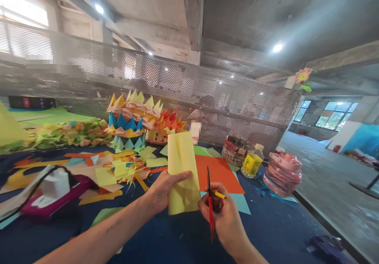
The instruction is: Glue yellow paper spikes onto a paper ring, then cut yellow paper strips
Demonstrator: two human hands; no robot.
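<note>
A tall piece of yellow paper (pixel 184 177), with creases or folds down its length, stands up in front of me. My left hand (pixel 162 187) is closed on its left edge, thumb across the front. My right hand (pixel 223 216) has its fingers curled around scissors (pixel 210 206) with red handles, dark blades pointing up, and also holds a thin yellow stick, perhaps a pencil (pixel 219 194). The fingertips of that hand are at the paper's lower right edge. Behind lie an orange sheet (pixel 220 174) and light blue paper (pixel 241 204).
Paper scraps (pixel 103 175) and a purple power strip (pixel 56 197) lie left on the dark blue tabletop (pixel 160 240). Folded-paper pieces (pixel 126 123) stand at the back. On the right are a woven basket (pixel 235 151), a yellow-labelled bottle (pixel 252 162) and a pink jug (pixel 283 175).
</note>
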